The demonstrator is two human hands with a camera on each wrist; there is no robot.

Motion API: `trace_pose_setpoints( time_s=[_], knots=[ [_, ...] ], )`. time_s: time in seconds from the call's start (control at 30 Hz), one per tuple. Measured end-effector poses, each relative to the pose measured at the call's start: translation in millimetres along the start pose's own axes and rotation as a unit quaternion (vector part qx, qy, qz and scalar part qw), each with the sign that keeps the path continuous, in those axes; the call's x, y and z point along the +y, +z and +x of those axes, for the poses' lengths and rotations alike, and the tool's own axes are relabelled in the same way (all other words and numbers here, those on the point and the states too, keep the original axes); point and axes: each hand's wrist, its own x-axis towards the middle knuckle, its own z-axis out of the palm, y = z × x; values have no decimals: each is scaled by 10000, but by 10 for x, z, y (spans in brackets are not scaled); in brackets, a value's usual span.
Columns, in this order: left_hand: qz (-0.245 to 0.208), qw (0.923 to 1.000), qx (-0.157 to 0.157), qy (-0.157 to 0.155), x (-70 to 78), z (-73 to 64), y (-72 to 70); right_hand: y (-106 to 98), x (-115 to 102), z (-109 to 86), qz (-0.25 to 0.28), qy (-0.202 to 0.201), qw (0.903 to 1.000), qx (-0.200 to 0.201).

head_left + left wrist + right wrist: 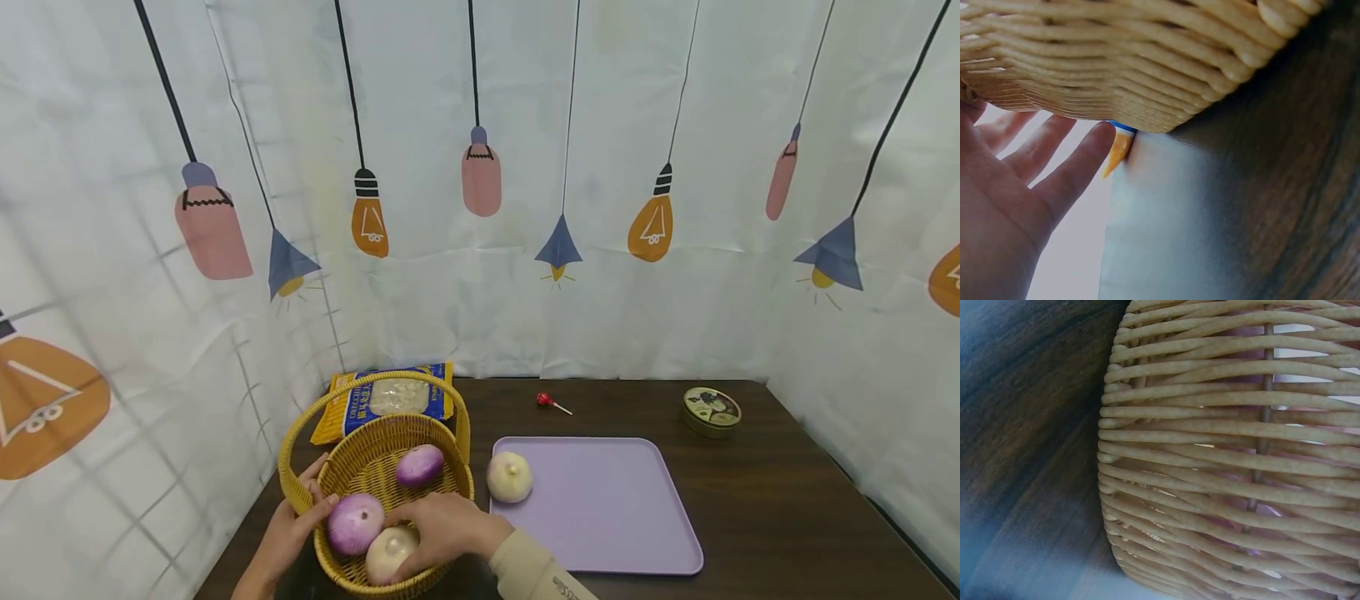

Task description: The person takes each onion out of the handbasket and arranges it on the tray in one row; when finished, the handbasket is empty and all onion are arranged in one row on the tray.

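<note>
A yellow wicker basket [360, 463] with a tall handle stands at the table's left, tilted in the head view. My left hand [288, 521] holds its left side, thumb at the rim; in the left wrist view the fingers [1079, 159] lie along the outside of the weave. Inside are a purple onion [356, 523] near the left thumb, another purple onion [420, 465] farther back, and a white onion [390, 553] at the front. My right hand [453, 525] reaches over the rim and grips that white onion. In the right wrist view the basket wall [1229, 431] hides this hand.
To the right lies a lilac tray [600, 500], with a second white onion [510, 477] at its left edge. Behind are a red lollipop [551, 402], a round tin [711, 412] and a yellow-blue pasta bag [397, 396]. White curtains [600, 317] enclose the table.
</note>
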Motion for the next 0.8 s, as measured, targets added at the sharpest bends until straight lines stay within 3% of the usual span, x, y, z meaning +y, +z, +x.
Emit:
trace_pose_setpoints(
  time_s=[0.23,0.8],
  knots=[
    [134,9999,42,5,-5,-3,2,58,65,-8,0,-308,9987,411],
    [272,9996,76,7,2,-7,1,61,81,-67,652,-200,9912,1135]
  ],
)
